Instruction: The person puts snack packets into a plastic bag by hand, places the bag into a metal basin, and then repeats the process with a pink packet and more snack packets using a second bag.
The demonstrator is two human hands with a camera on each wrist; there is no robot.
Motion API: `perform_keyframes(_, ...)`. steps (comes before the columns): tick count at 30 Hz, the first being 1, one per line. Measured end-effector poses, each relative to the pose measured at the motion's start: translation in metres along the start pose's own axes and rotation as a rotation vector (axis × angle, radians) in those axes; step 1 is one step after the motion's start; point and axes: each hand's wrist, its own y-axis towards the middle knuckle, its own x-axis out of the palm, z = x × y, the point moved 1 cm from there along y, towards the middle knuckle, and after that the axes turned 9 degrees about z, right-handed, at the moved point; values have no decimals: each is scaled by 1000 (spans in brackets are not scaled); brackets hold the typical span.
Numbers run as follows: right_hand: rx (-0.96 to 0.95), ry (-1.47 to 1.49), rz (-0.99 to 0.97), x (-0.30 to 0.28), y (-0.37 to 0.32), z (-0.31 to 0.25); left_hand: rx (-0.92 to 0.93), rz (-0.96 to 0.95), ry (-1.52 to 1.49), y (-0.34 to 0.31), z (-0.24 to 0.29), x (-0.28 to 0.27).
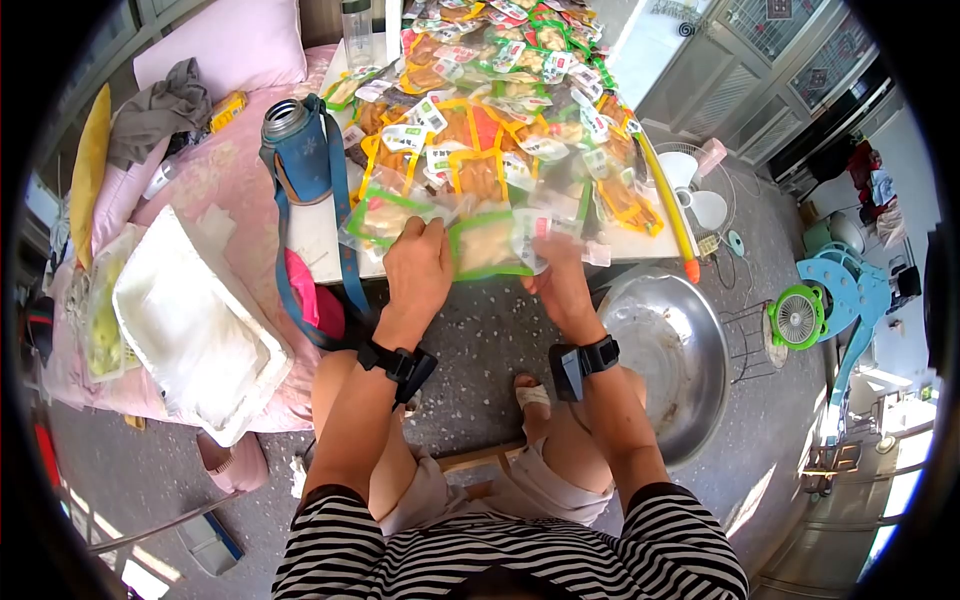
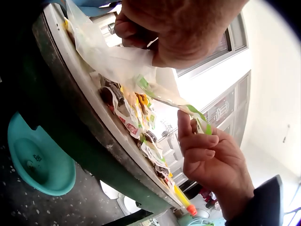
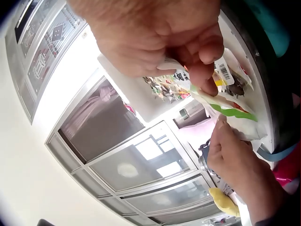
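Between the two hands, at the table's near edge, a clear plastic food pouch (image 1: 488, 246) with a green border and pale contents is held up. My left hand (image 1: 418, 268) pinches its left end, fingers curled over the edge. The other end is gripped by my right hand (image 1: 562, 285), with thumb and fingers around the white-labelled part of the pouch. In the right wrist view, the green strip of the pouch (image 3: 230, 112) runs between both hands. Another green-edged pouch (image 1: 380, 217) lies just beside the left hand. Behind them spreads a heap of yellow-edged pouches (image 1: 478, 172).
A blue thermos (image 1: 300, 150) with a long strap stands open on the table's left. A yellow tube (image 1: 665, 190) with an orange end lies along the right edge. Below it sits a large metal basin (image 1: 670, 360). A white foam box (image 1: 195, 310) rests on the bed.
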Motion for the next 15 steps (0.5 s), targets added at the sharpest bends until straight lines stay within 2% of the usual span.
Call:
perform_keyframes(5,15,186,-54,9,15,26,61,0,19,-4,8,1)
perform_keyframes(8,59,186,-59,33,11,31,81,44,17,-5,6,2)
perform_keyframes(9,101,135,-119,37,12,35,81,49,-1,-5,6,2)
perform_keyframes(12,245,-81,-97,45,12,38,98,49,-6,-5,6,5)
perform_keyframes(13,225,-219,-65,47,9,29,104,45,0,-6,5,5)
perform_keyframes(15,-109,-572,-73,37,21,31,101,30,0,-6,5,3)
